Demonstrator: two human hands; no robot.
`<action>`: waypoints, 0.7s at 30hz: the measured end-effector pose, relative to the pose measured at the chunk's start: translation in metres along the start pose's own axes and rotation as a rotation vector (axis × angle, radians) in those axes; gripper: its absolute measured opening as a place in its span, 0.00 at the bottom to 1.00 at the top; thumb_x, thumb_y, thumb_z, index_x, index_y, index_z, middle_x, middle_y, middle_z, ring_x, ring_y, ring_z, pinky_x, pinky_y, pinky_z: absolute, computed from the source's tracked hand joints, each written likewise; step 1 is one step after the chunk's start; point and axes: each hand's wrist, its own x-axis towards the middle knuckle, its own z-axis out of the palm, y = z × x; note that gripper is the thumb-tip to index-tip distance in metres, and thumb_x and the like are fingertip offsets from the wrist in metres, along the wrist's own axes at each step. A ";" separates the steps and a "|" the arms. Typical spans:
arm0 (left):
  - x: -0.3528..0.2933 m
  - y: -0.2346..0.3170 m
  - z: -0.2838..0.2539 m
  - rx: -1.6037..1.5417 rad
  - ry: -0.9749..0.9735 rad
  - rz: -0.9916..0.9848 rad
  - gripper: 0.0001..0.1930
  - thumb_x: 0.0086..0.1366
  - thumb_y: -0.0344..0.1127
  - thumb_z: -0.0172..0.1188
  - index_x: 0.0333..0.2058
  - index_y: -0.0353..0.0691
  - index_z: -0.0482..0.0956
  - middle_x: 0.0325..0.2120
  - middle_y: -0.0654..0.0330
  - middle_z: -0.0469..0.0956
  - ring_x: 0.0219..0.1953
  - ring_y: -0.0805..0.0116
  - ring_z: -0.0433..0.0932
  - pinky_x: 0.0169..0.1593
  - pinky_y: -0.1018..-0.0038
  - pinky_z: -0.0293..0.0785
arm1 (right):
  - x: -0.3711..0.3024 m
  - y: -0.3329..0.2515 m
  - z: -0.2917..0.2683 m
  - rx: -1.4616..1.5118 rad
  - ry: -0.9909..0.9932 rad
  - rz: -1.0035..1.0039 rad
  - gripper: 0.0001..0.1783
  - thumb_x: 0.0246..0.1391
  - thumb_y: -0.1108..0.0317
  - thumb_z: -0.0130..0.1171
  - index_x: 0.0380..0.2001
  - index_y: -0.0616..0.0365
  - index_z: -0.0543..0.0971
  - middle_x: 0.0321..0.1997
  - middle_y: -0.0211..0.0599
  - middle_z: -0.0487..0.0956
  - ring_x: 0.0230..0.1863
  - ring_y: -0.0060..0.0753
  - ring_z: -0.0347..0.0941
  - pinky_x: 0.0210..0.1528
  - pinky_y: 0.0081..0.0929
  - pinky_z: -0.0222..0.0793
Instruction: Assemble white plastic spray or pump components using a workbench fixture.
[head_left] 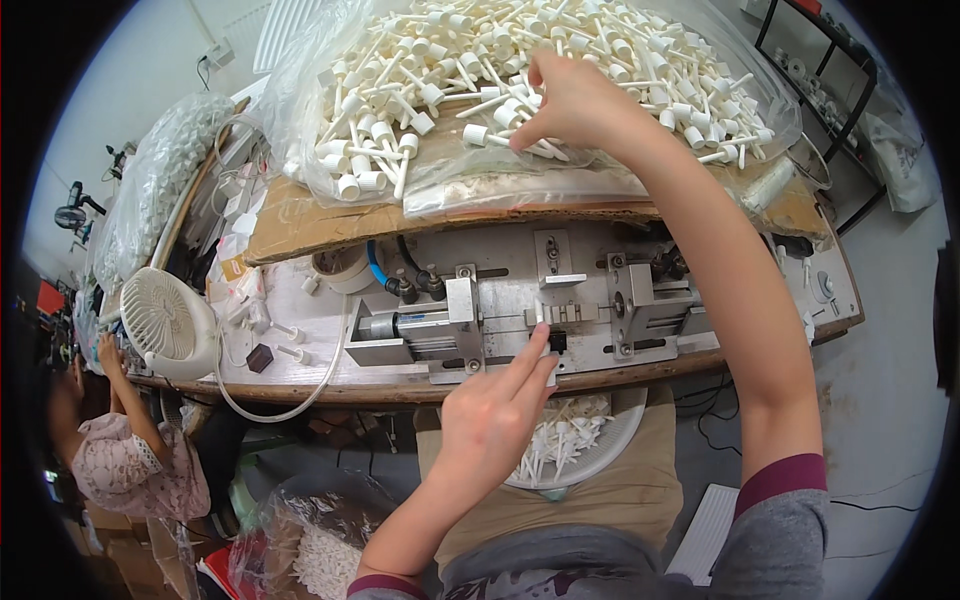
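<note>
A heap of white caps with thin stems [440, 60] lies on clear plastic over a cardboard sheet at the back. My right hand [580, 105] reaches over its front edge, thumb and forefinger spread around several capped stems. Nothing is plainly gripped in it. Below, my left hand [490, 410] is at the metal fixture [570, 314] in the middle of the bench. Its forefinger stretches out to the lower end of a small white piece [540, 311] standing at the fixture's left side. The other fingers are partly hidden.
Metal clamps with cylinders [410, 325] flank the fixture. A white fan [168, 322] and a few loose caps [293, 354] sit at the left. Under the bench edge, a white basket [622, 440] of small white pieces rests on my lap. Another person [130, 450] works at far left.
</note>
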 end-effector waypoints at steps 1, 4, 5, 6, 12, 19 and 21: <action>0.000 -0.002 0.005 0.036 0.005 0.021 0.15 0.53 0.30 0.69 0.41 0.38 0.83 0.52 0.57 0.80 0.26 0.66 0.80 0.30 0.73 0.75 | 0.010 -0.001 -0.002 0.019 -0.129 0.053 0.37 0.31 0.59 0.78 0.46 0.63 0.75 0.37 0.42 0.80 0.34 0.39 0.77 0.37 0.33 0.73; 0.001 -0.002 0.007 0.082 -0.067 0.019 0.15 0.53 0.31 0.69 0.40 0.39 0.83 0.52 0.58 0.80 0.23 0.66 0.79 0.29 0.74 0.74 | 0.015 0.000 -0.004 0.034 -0.296 0.012 0.38 0.29 0.63 0.77 0.47 0.63 0.74 0.36 0.42 0.79 0.36 0.40 0.77 0.39 0.34 0.73; 0.003 -0.002 0.008 0.092 -0.059 0.021 0.15 0.52 0.31 0.70 0.40 0.40 0.83 0.52 0.58 0.80 0.22 0.66 0.79 0.29 0.74 0.74 | 0.015 0.001 -0.005 0.032 -0.314 -0.033 0.37 0.28 0.64 0.76 0.47 0.63 0.74 0.36 0.42 0.78 0.37 0.41 0.77 0.39 0.34 0.73; 0.005 -0.003 0.009 0.104 -0.052 0.018 0.14 0.52 0.31 0.70 0.40 0.40 0.83 0.52 0.58 0.81 0.21 0.66 0.78 0.28 0.74 0.74 | 0.014 -0.002 -0.006 -0.021 -0.333 -0.042 0.37 0.28 0.66 0.75 0.47 0.63 0.74 0.35 0.41 0.78 0.37 0.40 0.77 0.39 0.34 0.73; 0.012 -0.003 0.010 0.068 -0.050 0.002 0.14 0.52 0.32 0.70 0.39 0.42 0.83 0.51 0.59 0.81 0.18 0.65 0.76 0.27 0.73 0.73 | -0.005 0.001 -0.011 -0.109 -0.295 -0.147 0.28 0.29 0.71 0.69 0.41 0.62 0.77 0.32 0.39 0.79 0.36 0.39 0.77 0.38 0.33 0.72; 0.009 -0.004 0.012 0.068 -0.019 0.001 0.13 0.53 0.32 0.70 0.38 0.42 0.83 0.52 0.58 0.81 0.17 0.65 0.76 0.26 0.74 0.74 | -0.020 0.009 -0.015 -0.141 -0.155 -0.243 0.12 0.36 0.71 0.69 0.28 0.61 0.81 0.29 0.39 0.81 0.29 0.40 0.77 0.32 0.37 0.71; 0.008 -0.006 0.014 0.059 -0.006 0.016 0.13 0.53 0.32 0.70 0.39 0.42 0.83 0.52 0.58 0.81 0.17 0.65 0.76 0.26 0.73 0.75 | -0.026 0.021 -0.014 -0.017 0.025 -0.322 0.12 0.38 0.68 0.71 0.27 0.61 0.82 0.27 0.36 0.81 0.25 0.39 0.75 0.31 0.35 0.71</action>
